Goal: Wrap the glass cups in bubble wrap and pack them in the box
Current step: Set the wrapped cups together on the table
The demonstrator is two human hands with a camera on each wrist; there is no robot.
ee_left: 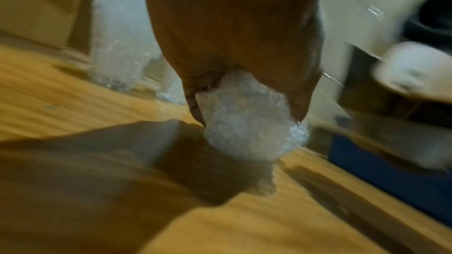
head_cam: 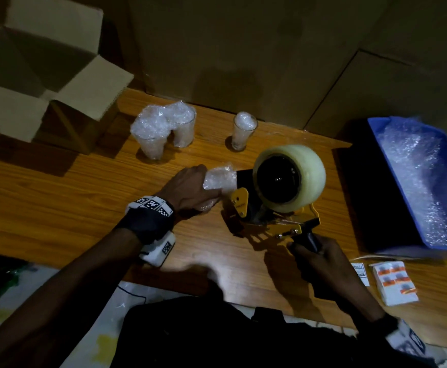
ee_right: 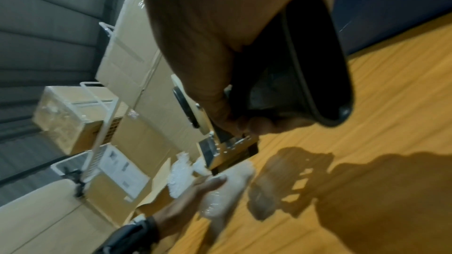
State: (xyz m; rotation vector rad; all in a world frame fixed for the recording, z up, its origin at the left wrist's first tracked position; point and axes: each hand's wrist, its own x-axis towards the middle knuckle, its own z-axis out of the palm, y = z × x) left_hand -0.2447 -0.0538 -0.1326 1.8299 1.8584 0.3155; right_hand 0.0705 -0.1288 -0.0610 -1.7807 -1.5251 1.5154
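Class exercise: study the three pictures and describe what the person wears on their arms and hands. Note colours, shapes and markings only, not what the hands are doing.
Both hands are bare, with no gloves or sleeves. The left hand has a dark fabric wristband topped by a white strip of black square code markers, and a white boxy camera unit below. The right hand has a similar dark band with a white unit, partly cropped.

You worked at a wooden table (head_cam: 58, 197) under dim, warm light that threw hard shadows across its grain. Tall stacked cartons (head_cam: 243, 49) filled the top of the head view like a wall. In the right wrist view, a white metal trolley (ee_right: 97, 142) stood at centre left before a grey ribbed wall (ee_right: 49, 26).
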